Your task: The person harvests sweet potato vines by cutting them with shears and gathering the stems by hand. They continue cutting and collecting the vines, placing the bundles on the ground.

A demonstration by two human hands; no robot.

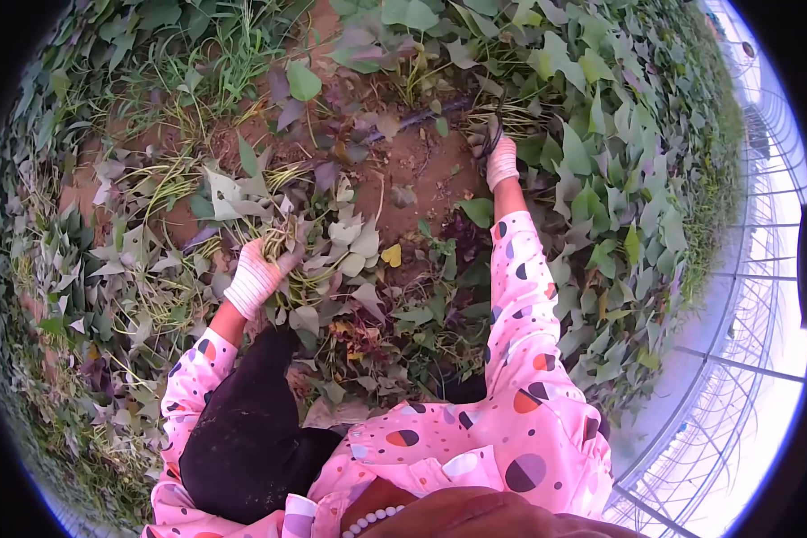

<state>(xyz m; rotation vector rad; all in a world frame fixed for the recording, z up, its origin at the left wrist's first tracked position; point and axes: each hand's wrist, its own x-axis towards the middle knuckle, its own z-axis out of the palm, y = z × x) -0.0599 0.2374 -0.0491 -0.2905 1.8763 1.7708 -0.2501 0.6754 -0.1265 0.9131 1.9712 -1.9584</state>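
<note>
My left hand, in a pale striped glove, is closed around a bunch of cut-looking vine stems with wilted grey-green leaves. Farther forward and to the right, my right hand wears a similar glove and is closed at the edge of the standing leaves. Something thin and dark shows at its fingers, too small and partly hidden to name. Between the hands lies bare reddish-brown soil. A dark purplish strip runs across that soil toward my right hand.
Dense leafy vines grow on the right and ahead. Limp vines and leaves cover the ground at left. Grass stands at the upper left. My bent knee is below my left hand. A metal-framed structure edges the far right.
</note>
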